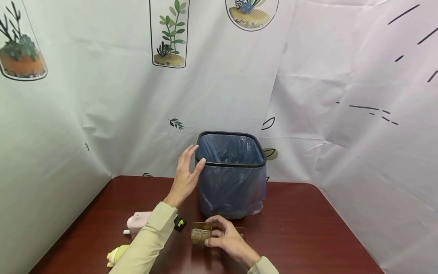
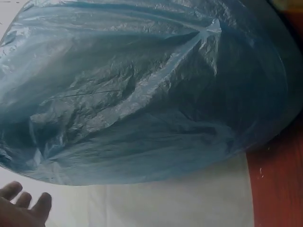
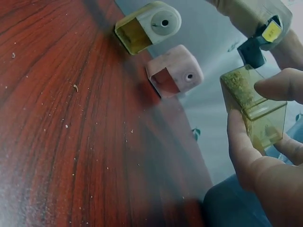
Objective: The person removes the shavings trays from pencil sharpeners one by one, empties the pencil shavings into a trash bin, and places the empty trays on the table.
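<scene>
My right hand grips a see-through yellow shavings drawer between thumb and fingers, low over the table in front of the bin. Pencil shavings lie inside it. A bin lined with a blue plastic bag stands upright behind that hand. Beside the bin's left rim, my left hand is raised with its fingers spread; whether it touches the rim I cannot tell. In the left wrist view, bag film fills most of the picture and fingertips show at the lower left.
A pink pencil sharpener and a yellow one stand on the left of the table, partly behind my left sleeve in the head view. A reddish see-through piece shows behind my right hand. Small crumbs dot the brown tabletop.
</scene>
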Available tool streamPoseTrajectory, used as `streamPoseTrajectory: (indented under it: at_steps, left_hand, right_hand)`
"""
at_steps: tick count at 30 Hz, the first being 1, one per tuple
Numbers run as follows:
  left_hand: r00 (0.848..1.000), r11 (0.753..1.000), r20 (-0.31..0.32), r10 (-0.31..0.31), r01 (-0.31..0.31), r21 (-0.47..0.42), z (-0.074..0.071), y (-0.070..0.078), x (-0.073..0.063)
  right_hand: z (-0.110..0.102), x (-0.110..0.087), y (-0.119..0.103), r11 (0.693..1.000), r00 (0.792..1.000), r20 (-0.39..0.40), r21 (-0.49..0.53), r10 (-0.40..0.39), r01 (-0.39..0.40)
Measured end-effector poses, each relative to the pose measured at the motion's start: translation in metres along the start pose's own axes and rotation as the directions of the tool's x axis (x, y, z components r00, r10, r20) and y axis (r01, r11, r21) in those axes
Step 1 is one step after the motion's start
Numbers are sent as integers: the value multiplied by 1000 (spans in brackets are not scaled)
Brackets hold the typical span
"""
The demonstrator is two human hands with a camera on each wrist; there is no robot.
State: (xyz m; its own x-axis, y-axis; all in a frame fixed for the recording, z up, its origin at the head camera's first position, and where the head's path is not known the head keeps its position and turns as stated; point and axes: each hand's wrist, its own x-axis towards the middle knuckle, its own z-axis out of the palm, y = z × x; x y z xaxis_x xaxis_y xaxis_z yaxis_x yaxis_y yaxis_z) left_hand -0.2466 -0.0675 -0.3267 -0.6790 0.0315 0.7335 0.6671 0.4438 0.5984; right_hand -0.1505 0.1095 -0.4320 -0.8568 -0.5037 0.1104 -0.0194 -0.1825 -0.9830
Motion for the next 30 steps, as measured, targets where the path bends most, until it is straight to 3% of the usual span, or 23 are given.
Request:
streamPoseTrajectory:
  at_steps: [8, 15, 23, 27, 30]
  left_hand:
    - [999, 999, -23, 24, -25, -42, 3, -8, 2]
    - [998, 996, -54, 41, -45, -73, 7, -11, 3]
    - [995, 992, -99, 25, -38, -124, 12, -12, 1]
    - [994, 991, -110, -6, -9, -136, 14, -8, -1]
    - [995, 987, -94, -29, 14, -162, 13, 6, -4]
  right_hand:
    - [1, -1, -3, 1000, 1000, 31, -5, -7, 7]
    - [-1, 1, -6, 1000, 1000, 10, 12, -25, 25]
    - [0, 2, -8, 1000, 1000, 6, 13, -23, 23]
    - [-2, 0, -7, 1000, 1000, 1, 25, -12, 12]
    - [-6, -4, -5, 1000, 1000, -8, 27, -1, 1]
